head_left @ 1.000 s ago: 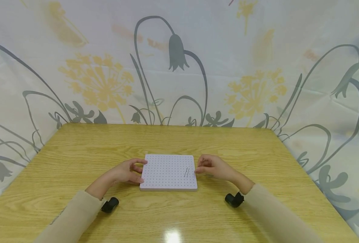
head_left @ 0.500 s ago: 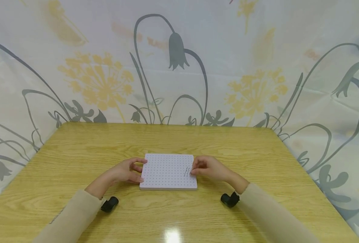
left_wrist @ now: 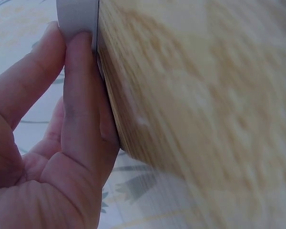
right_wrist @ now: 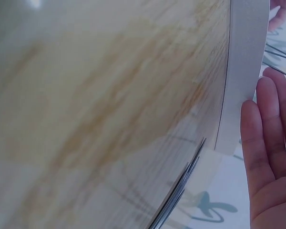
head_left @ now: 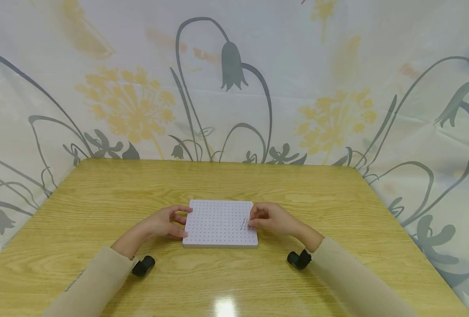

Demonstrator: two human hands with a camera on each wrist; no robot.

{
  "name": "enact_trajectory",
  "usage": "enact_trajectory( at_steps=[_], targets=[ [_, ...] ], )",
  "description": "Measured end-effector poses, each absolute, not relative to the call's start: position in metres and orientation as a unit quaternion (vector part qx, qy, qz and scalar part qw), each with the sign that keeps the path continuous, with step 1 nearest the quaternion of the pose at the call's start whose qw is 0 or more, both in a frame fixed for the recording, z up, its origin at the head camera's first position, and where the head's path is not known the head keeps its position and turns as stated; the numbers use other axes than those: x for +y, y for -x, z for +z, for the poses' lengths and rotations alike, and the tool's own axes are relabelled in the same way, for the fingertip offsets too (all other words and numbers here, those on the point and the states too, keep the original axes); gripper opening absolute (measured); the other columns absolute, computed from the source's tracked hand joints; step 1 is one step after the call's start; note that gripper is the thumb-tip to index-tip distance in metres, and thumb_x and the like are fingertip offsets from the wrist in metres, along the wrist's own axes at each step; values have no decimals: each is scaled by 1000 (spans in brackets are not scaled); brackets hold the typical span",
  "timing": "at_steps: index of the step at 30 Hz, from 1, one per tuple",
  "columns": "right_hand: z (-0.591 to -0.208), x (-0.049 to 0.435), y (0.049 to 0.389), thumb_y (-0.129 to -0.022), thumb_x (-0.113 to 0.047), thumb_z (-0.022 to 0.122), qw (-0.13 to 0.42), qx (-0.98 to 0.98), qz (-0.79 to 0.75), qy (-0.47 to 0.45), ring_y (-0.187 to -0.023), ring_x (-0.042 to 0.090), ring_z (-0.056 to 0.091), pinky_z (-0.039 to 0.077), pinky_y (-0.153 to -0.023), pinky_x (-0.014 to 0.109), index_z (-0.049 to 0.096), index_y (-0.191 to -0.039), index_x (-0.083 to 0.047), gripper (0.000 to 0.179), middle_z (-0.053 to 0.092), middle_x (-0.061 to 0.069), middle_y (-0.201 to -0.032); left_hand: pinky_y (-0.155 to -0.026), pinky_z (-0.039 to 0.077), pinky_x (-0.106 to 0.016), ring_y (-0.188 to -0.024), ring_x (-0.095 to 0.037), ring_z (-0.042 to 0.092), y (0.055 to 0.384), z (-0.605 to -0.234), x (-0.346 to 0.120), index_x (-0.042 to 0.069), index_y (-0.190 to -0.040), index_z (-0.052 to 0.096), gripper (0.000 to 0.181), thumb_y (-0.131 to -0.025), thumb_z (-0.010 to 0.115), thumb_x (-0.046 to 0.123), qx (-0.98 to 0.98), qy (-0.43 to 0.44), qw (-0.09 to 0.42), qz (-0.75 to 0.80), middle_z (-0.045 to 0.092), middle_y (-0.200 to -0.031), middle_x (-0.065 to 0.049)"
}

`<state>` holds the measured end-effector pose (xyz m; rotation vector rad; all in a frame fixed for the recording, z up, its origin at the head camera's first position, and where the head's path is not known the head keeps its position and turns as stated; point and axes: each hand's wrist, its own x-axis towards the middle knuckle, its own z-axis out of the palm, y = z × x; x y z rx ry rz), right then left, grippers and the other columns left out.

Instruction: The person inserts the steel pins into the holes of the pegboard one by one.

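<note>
A white pegboard (head_left: 218, 229) with rows of small holes lies on the table. My left hand (head_left: 164, 223) rests at its left edge, thumb and index fingertips on the top, another finger along the side wall (left_wrist: 78, 16). My right hand (head_left: 271, 218) is over the board's right edge, thumb and index together, pinching a thin metal pin (right_wrist: 282, 72). Close to those fingertips, thin metal pins (head_left: 243, 224) stand in the board. In the right wrist view the other fingers (right_wrist: 255, 138) extend beside the board's side.
Several loose metal pins (right_wrist: 178, 188) lie bundled on the table beside the board, hidden under my right hand in the head view. The wooden table (head_left: 111, 189) runs back to a white cloth (head_left: 282, 53) printed with flowers. Black wrist cameras (head_left: 143, 266) sit on both sleeves.
My right hand has moved left from beside the board's right edge to over it, next to the standing pins. The left hand and the board have stayed in place.
</note>
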<state>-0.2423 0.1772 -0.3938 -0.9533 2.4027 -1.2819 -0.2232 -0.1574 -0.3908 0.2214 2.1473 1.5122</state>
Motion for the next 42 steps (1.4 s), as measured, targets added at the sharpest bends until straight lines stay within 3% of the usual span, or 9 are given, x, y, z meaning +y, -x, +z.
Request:
enact_trajectory(
  at_steps=[6, 16, 27, 37, 42],
  targets=[
    [-393, 176, 242, -87, 2, 62, 129, 828, -438, 325, -76, 30, 61, 46, -62, 23, 58, -87, 2, 4, 65, 15, -83, -72, 52, -34, -82, -21, 56, 223, -390, -157, -1, -137, 39, 68, -77, 71, -6, 784, -84, 254, 560, 46, -109, -20],
    [-394, 175, 242, -84, -7, 69, 118, 846, -391, 342, -71, 9, 56, 47, -64, 24, 65, -84, -5, 4, 64, -2, -80, -72, 52, -34, -82, -21, 55, 224, -390, -157, -1, -137, 40, 68, -77, 72, -5, 786, -85, 252, 558, 46, -109, -20],
    [-391, 177, 240, -80, -5, 73, 124, 843, -395, 345, -75, 12, 58, 50, -68, 27, 66, -85, -6, 8, 64, 0, -82, -72, 52, -34, -83, -21, 55, 222, -389, -156, -2, -137, 38, 68, -78, 72, -4, 788, -94, 253, 553, 46, -110, -20],
    [-380, 184, 231, -80, 2, 70, 113, 856, -386, 324, -77, 18, 60, 51, -70, 30, 64, -87, 3, 9, 65, 8, -83, -72, 52, -34, -83, -21, 55, 221, -390, -156, -2, -137, 39, 68, -77, 72, -6, 791, -87, 249, 552, 47, -109, -20],
    [-389, 198, 239, -82, -5, 71, 109, 856, -386, 326, -77, 11, 60, 51, -69, 26, 65, -88, -2, 9, 64, 0, -83, -72, 52, -33, -85, -22, 55, 222, -391, -156, -1, -137, 39, 69, -76, 72, -6, 789, -86, 250, 554, 46, -109, -20]
  ],
)
